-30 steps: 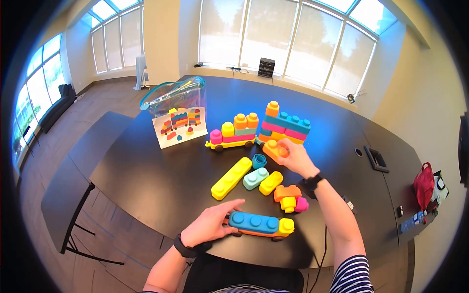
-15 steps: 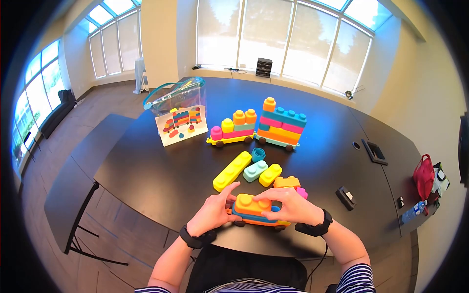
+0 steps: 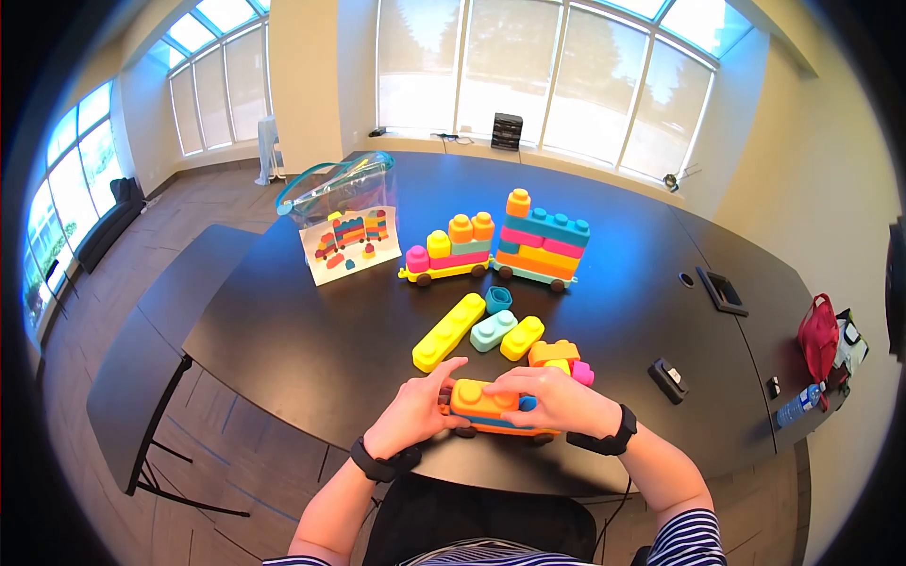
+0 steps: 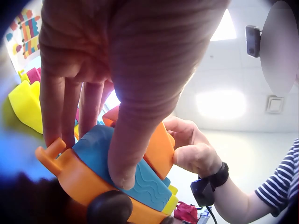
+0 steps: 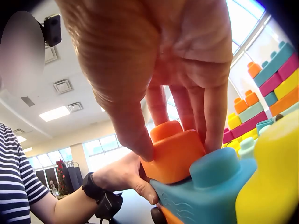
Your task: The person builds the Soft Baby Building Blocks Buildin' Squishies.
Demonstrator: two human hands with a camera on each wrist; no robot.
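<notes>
Near the table's front edge stands a toy train wagon with an orange wheeled base (image 4: 77, 172) and a long blue block (image 5: 210, 196) on top. My left hand (image 3: 408, 417) grips its left end, thumb along the near side of the blue block, fingers behind. With thumb and fingers, my right hand (image 3: 564, 401) pinches an orange two-stud block (image 5: 173, 158), which sits on the blue block's left and middle part. One blue stud shows beside it in the right wrist view, along with a yellow block (image 5: 271, 172) at the wagon's right end.
Behind the wagon lie a long yellow block (image 3: 448, 332), a teal block (image 3: 498, 300), a light-teal block (image 3: 494, 330), a short yellow block (image 3: 522, 338) and an orange block (image 3: 554, 352). Farther back stand two built wagons (image 3: 448, 264) and a clear bag (image 3: 349, 226).
My right hand has brought the orange block from beside the far wagon to the near one, then lowered it onto the blue block. The left hand has kept hold of the near wagon.
</notes>
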